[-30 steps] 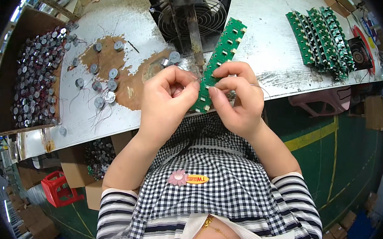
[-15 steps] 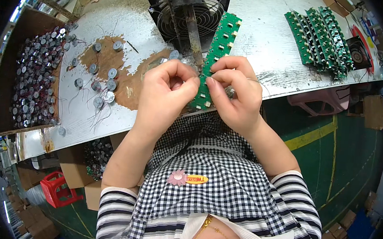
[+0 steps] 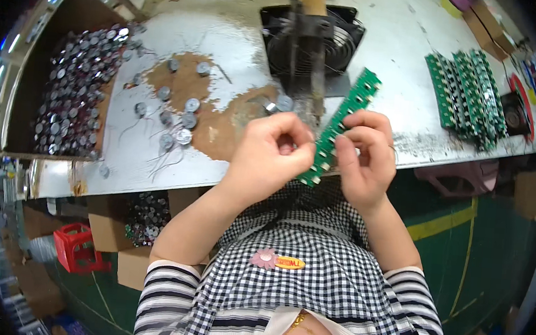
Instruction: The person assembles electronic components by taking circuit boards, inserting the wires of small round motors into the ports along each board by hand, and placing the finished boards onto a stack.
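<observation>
A long green circuit board strip (image 3: 352,102) with small pale parts along it lies slanted in front of me, its near end over the table's front edge. My right hand (image 3: 368,159) is closed on its right edge, fingers curled and thumb against the board. My left hand (image 3: 277,150) is pinched at the board's left edge; what its fingertips hold is hidden. Just beyond the hands, a soldering iron (image 3: 317,77) points down from a stand, its tip blurred. Small round silver parts with thin wires (image 3: 189,120) lie left of my left hand.
A cardboard box (image 3: 13,125) full of similar round parts stands at the left. Behind the iron sits a black fan (image 3: 277,48). Several green board strips (image 3: 469,95) are stacked at the right. Below the table are another box of parts (image 3: 147,218) and a red stool (image 3: 78,247).
The whole view has shifted, so table things sit further right and lower. The board has tilted further to the right, and its strip and both hands have drawn nearer to me from the iron.
</observation>
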Tool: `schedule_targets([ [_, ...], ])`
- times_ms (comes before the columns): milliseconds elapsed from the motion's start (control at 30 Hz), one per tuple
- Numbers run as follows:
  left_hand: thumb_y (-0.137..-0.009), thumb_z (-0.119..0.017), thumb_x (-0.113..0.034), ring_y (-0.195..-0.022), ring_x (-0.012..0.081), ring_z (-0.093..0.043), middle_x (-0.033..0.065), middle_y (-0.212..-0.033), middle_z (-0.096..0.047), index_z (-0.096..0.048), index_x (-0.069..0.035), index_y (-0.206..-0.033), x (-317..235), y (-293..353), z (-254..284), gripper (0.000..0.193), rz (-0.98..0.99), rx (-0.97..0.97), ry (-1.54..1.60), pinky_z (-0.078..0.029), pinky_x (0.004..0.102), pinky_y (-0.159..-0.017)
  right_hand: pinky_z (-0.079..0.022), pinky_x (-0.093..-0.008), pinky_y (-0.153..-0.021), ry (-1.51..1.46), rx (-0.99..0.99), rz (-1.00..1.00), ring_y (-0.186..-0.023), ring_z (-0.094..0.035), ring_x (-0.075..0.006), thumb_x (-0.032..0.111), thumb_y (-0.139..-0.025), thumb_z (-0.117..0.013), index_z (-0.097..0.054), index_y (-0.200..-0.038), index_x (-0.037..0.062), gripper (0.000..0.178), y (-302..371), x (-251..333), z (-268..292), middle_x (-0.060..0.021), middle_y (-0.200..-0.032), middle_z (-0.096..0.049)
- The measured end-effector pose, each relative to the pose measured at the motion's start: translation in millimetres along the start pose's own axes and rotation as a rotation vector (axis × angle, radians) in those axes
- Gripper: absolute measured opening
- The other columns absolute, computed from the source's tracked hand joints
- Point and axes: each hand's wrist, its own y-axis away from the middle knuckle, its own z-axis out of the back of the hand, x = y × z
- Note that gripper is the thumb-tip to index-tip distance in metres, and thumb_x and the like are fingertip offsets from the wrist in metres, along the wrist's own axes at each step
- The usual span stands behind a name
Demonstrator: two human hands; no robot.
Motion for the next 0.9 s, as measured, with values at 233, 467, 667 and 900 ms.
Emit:
schedule_targets([
  [233, -0.075, -0.071, -0.009, -0.073, 0.0131, -0.058, 0.0075, -0.095, -0.062, -0.067, -0.002, -0.099, -16, -38, 78, 0.025, -0.421, -0.485, -0.670, -0.047, 0.0257, -0.065, -0.045, -0.0195, -0.055, -0.194, -0.087, -0.145, -0.063, -0.054, -0.0076, -0.006, -0.086, -0.058, -0.056, -0.086, -0.0048, 0.002, 6, -12, 3, -0.0124, -0.092, -0.061],
  [467, -0.083, -0.060, -0.048, -0.081, 0.0363, -0.064, 0.0210, -0.085, -0.067, -0.070, -0.003, -0.086, 4, -82, 136, 0.046, 0.120, -0.288, -1.405, -0.050, 0.0436, -0.072, -0.044, -0.0189, -0.056, -0.181, -0.046, -0.147, -0.065, -0.052, -0.0073, -0.005, -0.086, -0.058, -0.055, -0.086, -0.0041, 0.004, 7, -16, -2, -0.0112, -0.090, -0.060],
  [667, -0.078, -0.064, -0.022, -0.076, 0.0330, -0.065, 0.0186, -0.078, -0.066, -0.063, 0.001, -0.100, 21, -91, 139, 0.032, -0.085, -0.327, -1.153, -0.051, 0.0391, -0.074, -0.044, -0.0191, -0.056, -0.181, -0.046, -0.151, -0.064, -0.052, -0.0074, -0.004, -0.086, -0.058, -0.054, -0.085, -0.0038, 0.004, 8, -19, 1, -0.0110, -0.089, -0.060],
  [900, -0.082, -0.065, -0.013, -0.071, 0.0117, -0.058, 0.0046, -0.078, -0.063, -0.062, 0.003, -0.093, 42, -79, 149, 0.019, -0.284, -0.390, -0.565, -0.047, 0.0254, -0.067, -0.045, -0.0199, -0.057, -0.235, -0.042, -0.138, -0.065, -0.052, -0.0076, -0.003, -0.087, -0.058, -0.052, -0.086, -0.0041, 0.006, 8, -17, -1, -0.0117, -0.092, -0.059],
])
